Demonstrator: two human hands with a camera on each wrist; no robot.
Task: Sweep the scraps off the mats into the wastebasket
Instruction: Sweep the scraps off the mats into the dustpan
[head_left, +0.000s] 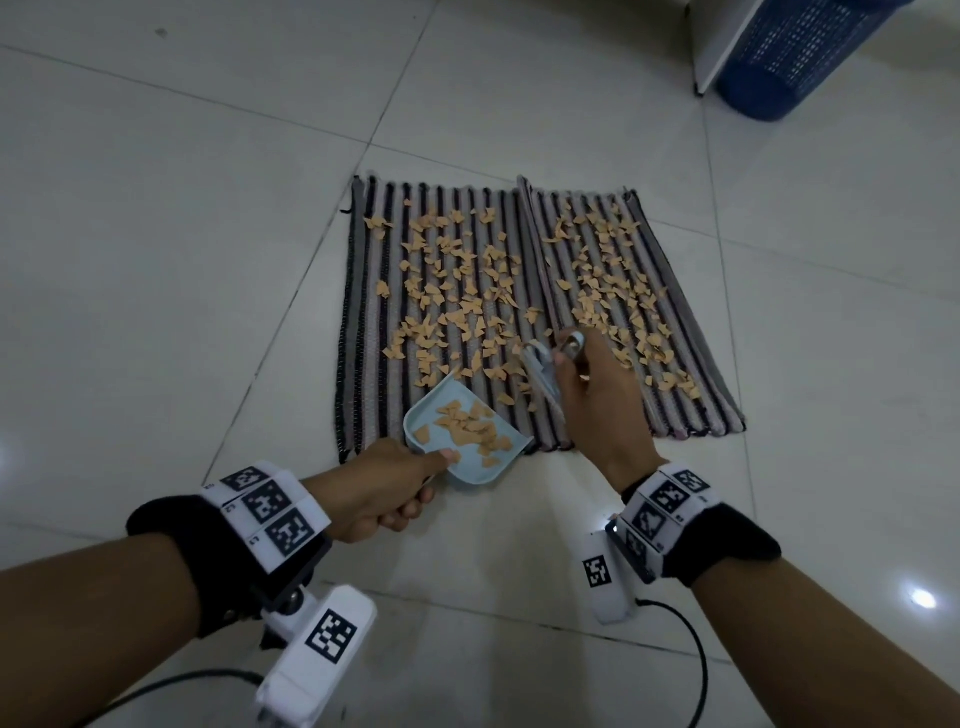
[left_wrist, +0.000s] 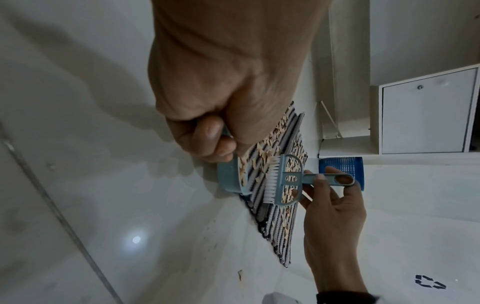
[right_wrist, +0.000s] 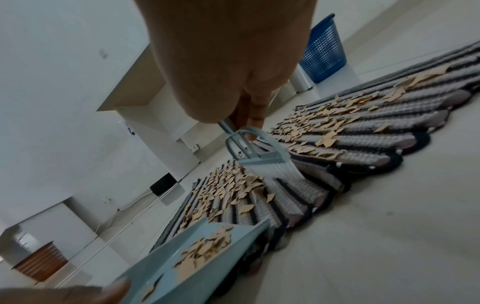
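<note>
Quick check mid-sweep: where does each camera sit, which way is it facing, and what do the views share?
Head: on the head, facing forward and down at the mats; both forearms, left hand on the dustpan, right hand on the brush.
Left wrist: along the left hand toward the brush and wastebasket; both hands show.
Right wrist: along the right hand, low over the mats; a left thumb tip shows too.
All three share the mats, scraps, dustpan, brush and wastebasket.

Pale glossy floor tiles with grey grout lines; lamp glare is reflected. White walls. A white cabinet and a wooden slatted unit are seen; white cables are run along the wall.
</note>
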